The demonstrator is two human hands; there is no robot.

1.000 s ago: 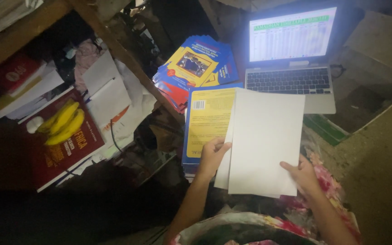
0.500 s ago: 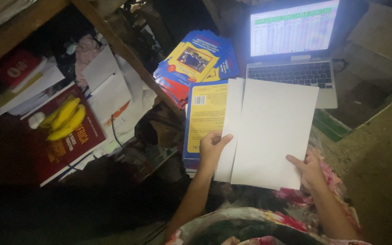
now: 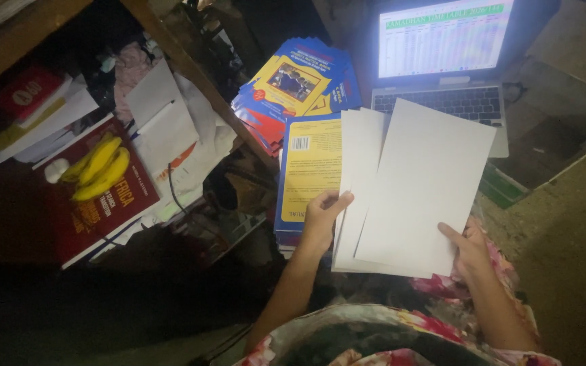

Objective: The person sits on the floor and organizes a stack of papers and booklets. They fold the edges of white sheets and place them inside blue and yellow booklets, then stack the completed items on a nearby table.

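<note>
At the far left, a red box (image 3: 27, 90) is seen on a stack of white papers (image 3: 42, 125) under the wooden shelf edge (image 3: 1, 51). Just below, a bunch of yellow bananas (image 3: 98, 166) is laid on a dark red hardcover book (image 3: 96, 203), with a small white round object (image 3: 55, 170) touching the bunch's left end. To the right of these, loose white sheets and envelopes (image 3: 167, 129) are spread, with a thin dark cable (image 3: 174, 196) trailing across them.

Further right, a fanned stack of blue and yellow booklets (image 3: 293, 85) is seen, and below it a booklet with a yellow back cover and blue border (image 3: 306, 169) is laid flat on a pile.

The left hand (image 3: 321, 220) is held over the lower edge of that yellow cover. Its fingers are closed on the left edge of a sheaf of blank white sheets (image 3: 415, 183), with the thumb pressed on the front face and the other fingers hidden behind the paper. The sheaf is held fanned and slightly tilted, above the lap and in front of the laptop. Its top sheet is offset to the right of the sheets beneath.

The right hand (image 3: 473, 247) is placed at the sheaf's lower right corner, gripping it: the thumb is laid on the front of the top sheet, and the remaining fingers are hidden beneath.

Behind the sheaf, an open laptop (image 3: 442, 95) is seen, its screen showing a spreadsheet and its keyboard partly covered by the paper. Floral fabric (image 3: 388, 339) is seen at the bottom.
</note>
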